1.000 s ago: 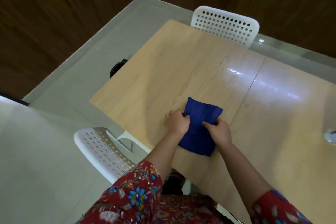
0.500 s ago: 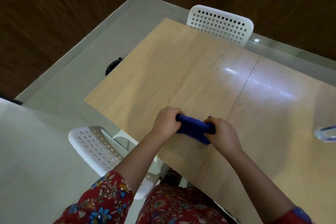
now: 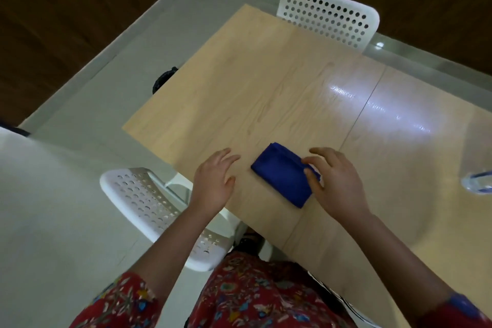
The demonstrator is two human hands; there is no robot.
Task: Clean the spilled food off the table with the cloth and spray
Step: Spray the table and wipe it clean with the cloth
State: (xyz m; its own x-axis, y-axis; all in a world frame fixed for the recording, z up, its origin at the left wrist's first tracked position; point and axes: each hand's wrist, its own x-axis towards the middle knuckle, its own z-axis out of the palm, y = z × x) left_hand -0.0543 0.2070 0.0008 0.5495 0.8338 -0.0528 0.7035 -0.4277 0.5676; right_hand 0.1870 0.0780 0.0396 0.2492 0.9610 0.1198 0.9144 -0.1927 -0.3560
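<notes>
— Where is the cloth?
— The blue cloth [image 3: 282, 173] lies folded into a small pad on the wooden table [image 3: 253, 74]. It is close to the near edge, just left of the seam [image 3: 356, 120] across the top.
— And the hands?
— The right hand [image 3: 335, 184] has its fingers spread and only lightly bent. Thumb and forefinger tips touch the pad's right end, gripping nothing. The left hand [image 3: 213, 184] is open with straight fingers, just beside the pad's left end and apart from it.
— Anything else?
— A clear object [image 3: 478, 182], cut off by the frame, stands well apart toward the table's right. One white perforated chair [image 3: 149, 202] sits at the near edge, and another chair [image 3: 330, 16] at the far edge.
</notes>
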